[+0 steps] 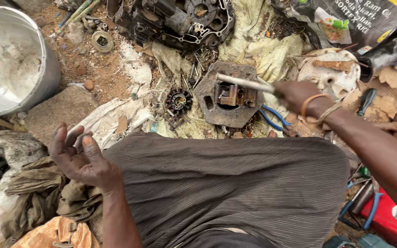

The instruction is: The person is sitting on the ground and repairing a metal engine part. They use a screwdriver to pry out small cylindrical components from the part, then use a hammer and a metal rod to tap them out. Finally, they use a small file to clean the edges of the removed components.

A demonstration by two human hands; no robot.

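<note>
My right hand (295, 95) grips a grey metal rod (244, 83) whose far end rests over a small rusty part (232, 95) set in the hole of a rusty octagonal metal plate (210, 98). My left hand (76, 156) hangs palm up over my lap at the left, fingers spread, holding nothing. A brown striped cloth (235, 183) covers my knees. Left of the plate lies a black round coil ring (178, 101).
A large white bucket (47, 69) stands at the upper left. A dark engine casing (175, 20) lies at the top on yellowish rags (263, 50). A stone block (56, 110), blue-handled pliers (274, 115), a screwdriver (366, 101) and a red tin (391, 220) surround me.
</note>
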